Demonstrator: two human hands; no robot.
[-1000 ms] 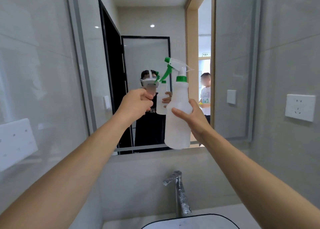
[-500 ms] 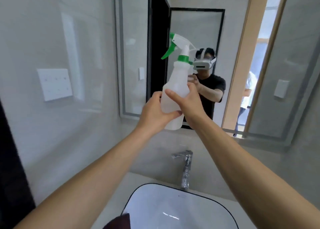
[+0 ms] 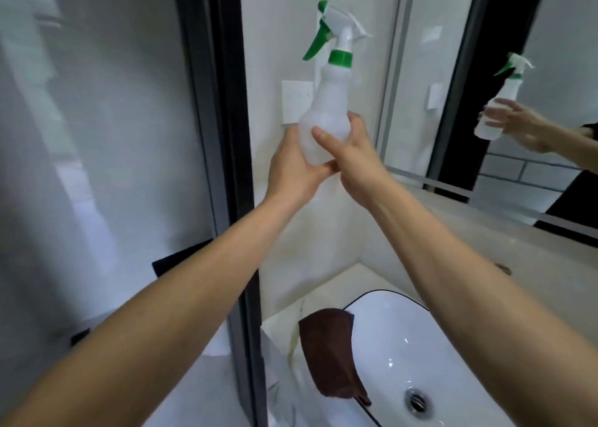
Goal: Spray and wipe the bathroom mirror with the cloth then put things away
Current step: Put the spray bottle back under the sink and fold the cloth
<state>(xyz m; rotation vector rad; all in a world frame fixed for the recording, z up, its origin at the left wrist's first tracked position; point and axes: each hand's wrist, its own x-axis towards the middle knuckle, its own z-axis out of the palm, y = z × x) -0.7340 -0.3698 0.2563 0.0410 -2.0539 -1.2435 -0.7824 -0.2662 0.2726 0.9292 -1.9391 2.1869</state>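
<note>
Upright, the spray bottle (image 3: pixel 325 116) sits gripped between left hand (image 3: pixel 293 167) and right hand (image 3: pixel 356 164) — both clamped on it.

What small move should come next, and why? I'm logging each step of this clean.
Probably let the left hand take the spray bottle alone and set it down at the left, since both hands grip its base and the right hand could then reach the brown cloth draped over the sink rim.

White basin (image 3: pixel 420 345) with black rim seen near right, metal drain (image 3: pixel 417 400) in its bowl | pale counter (image 3: pixel 326 284) around it | black-framed glass door (image 3: pixel 223 135) at left | white wall plate (image 3: pixel 296 101) mounted far on the tiled wall
</note>
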